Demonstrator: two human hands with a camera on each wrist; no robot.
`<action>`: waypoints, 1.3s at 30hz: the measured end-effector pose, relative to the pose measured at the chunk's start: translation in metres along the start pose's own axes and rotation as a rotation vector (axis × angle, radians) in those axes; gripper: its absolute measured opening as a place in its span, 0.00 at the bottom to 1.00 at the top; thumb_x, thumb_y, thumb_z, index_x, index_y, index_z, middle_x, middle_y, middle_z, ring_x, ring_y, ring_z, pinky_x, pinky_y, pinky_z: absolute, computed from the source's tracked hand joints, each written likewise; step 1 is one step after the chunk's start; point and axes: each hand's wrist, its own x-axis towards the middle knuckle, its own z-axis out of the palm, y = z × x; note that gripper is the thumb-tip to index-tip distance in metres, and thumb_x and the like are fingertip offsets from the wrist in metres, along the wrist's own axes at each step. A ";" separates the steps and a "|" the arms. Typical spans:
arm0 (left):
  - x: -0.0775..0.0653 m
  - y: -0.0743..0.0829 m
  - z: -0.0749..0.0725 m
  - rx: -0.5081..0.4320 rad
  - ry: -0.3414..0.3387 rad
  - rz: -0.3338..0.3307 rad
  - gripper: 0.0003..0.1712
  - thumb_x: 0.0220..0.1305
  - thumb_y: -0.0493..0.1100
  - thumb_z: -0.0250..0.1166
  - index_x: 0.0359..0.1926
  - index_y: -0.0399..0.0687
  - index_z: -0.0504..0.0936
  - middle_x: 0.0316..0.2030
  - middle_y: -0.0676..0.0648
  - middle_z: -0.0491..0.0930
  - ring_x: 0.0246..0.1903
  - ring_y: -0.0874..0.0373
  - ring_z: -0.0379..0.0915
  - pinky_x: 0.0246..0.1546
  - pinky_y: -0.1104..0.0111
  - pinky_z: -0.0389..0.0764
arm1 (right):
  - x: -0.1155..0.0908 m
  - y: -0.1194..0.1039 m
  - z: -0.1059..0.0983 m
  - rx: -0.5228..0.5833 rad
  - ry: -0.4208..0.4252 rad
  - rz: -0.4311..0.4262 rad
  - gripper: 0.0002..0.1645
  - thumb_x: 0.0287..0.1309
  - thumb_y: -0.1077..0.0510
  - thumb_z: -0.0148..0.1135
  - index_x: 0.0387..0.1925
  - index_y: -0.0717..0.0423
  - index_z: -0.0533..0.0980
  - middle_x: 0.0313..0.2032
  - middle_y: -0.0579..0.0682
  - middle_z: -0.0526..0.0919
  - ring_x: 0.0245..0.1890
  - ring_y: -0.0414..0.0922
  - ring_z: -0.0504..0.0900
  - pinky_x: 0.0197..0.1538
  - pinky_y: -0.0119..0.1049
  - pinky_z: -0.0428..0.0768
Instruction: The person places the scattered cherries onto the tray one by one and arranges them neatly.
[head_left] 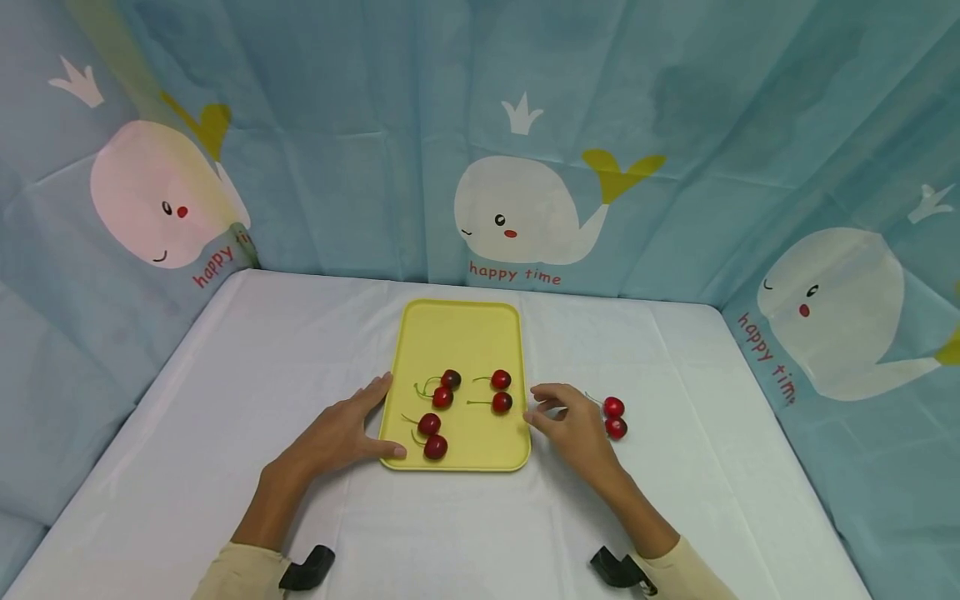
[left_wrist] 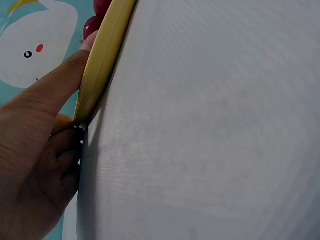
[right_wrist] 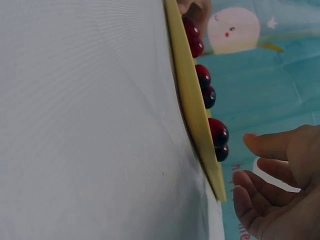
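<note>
A yellow tray [head_left: 459, 335] lies on the white tablecloth with three pairs of stemmed cherries on it. Two pairs are on its left side, one pair of cherries [head_left: 442, 397] above the other [head_left: 435, 447]; the third pair [head_left: 502, 402] is nearer the right rim. My left hand [head_left: 341, 429] holds the tray's left edge, thumb over the near corner and fingers along the side. Just off the right rim, my right hand [head_left: 573, 429] has loosely bent fingers and nothing between them. Two more cherries [head_left: 613, 407] lie on the cloth beyond its knuckles.
A blue curtain [head_left: 360, 167] printed with whales surrounds the table at the back and sides. White tablecloth [head_left: 712, 467] extends on both sides of the tray. A black wrist mount [head_left: 307, 569] shows at my left cuff and another [head_left: 622, 571] at my right.
</note>
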 end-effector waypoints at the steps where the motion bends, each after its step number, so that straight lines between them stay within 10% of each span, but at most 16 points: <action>1: 0.000 0.000 0.000 -0.001 0.000 0.000 0.75 0.45 0.78 0.77 0.86 0.55 0.52 0.83 0.41 0.56 0.81 0.33 0.50 0.75 0.34 0.61 | 0.000 0.001 -0.002 0.000 0.002 0.006 0.22 0.58 0.59 0.80 0.54 0.57 0.86 0.50 0.50 0.90 0.44 0.41 0.88 0.48 0.35 0.88; 29: 0.000 -0.002 0.000 -0.017 0.001 0.011 0.75 0.45 0.77 0.78 0.86 0.56 0.52 0.83 0.42 0.55 0.81 0.34 0.49 0.76 0.35 0.60 | -0.022 0.023 -0.049 -0.077 0.109 0.021 0.21 0.57 0.60 0.81 0.53 0.56 0.86 0.50 0.45 0.89 0.44 0.44 0.89 0.48 0.36 0.87; 39: -0.001 -0.001 -0.001 -0.025 -0.002 0.006 0.75 0.46 0.76 0.78 0.86 0.56 0.51 0.83 0.41 0.55 0.81 0.32 0.49 0.75 0.34 0.60 | -0.029 0.032 -0.063 -0.051 0.144 0.019 0.19 0.57 0.61 0.81 0.51 0.56 0.87 0.42 0.53 0.89 0.41 0.43 0.86 0.44 0.19 0.80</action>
